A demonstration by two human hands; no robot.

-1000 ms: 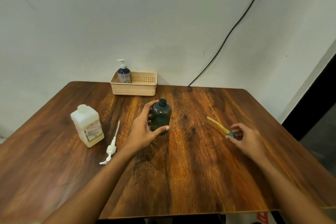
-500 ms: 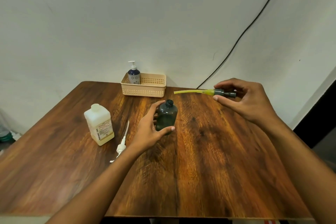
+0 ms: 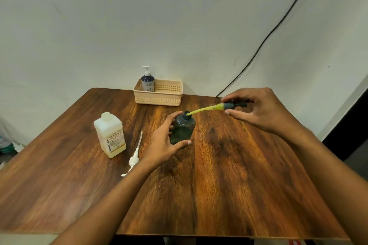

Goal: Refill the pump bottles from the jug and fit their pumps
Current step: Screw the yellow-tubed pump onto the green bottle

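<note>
Jug [image 3: 110, 135], white with a printed label, stands upright on the left part of the wooden table [image 3: 239, 185]. Just to its right a white pump [image 3: 133, 158] lies flat on the wood, its dip tube pointing toward the far edge, apart from any bottle. Next comes the left hand [image 3: 165, 142], its fingers and thumb curled round the dark green bottle [image 3: 183, 128], which stands upright near the middle of the table with its neck uncovered. Behind them, at the far edge by the wall, a beige slotted basket [image 3: 159, 99] holds a blue and white pump bottle [image 3: 147, 81] in its left end, pump fitted. Right of the green bottle, a dark pump with a yellow tube [image 3: 219, 106] slants down to the left, the tube's tip at the bottle's mouth. The right hand [image 3: 262, 109], raised above the table, pinches the pump's dark collar between thumb and fingers. A black cable [image 3: 264, 40] runs up the wall at the right.
</note>
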